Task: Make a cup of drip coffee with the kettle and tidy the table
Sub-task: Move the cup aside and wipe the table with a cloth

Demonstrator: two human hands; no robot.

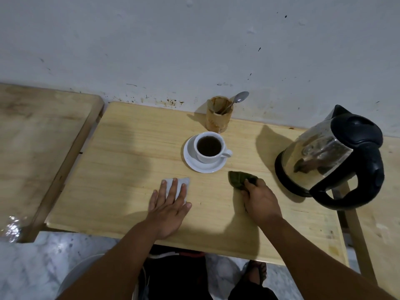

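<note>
Head view: looking down on a light wooden table (134,161) standing against a stained white wall (194,50).
Left hand: the left hand (167,207) is lying palm down near the front edge of the table, its fingers (172,191) stretched straight and slightly spread, pressing flat on a white tissue (184,184); they are curling round nothing.
White tissue: it is sitting under the left fingertips, its far corner showing beyond them, toward the middle of the table.
Right hand: the right hand (260,201) is resting on the table right of the left hand, its fingers bent and gripping the near end of a crumpled green packet (240,178).
Green packet: it is lying on the table surface just in front of the saucer and left of the kettle.
Cup: a white cup (208,148) full of dark coffee is standing on a white saucer (194,162) at the middle of the table, its handle pointing right.
Glass: a coffee-smeared glass (218,114) is standing at the back edge of the table by the wall, just behind the cup, with a metal spoon (237,99) leaning in it, bowl upward.
Kettle: a steel kettle (320,156) with black lid and handle is sitting on its black base near the right edge of the table, well apart from the cup.
Neighbouring surface: a second wooden table (39,135) is standing beside the left edge.
</note>
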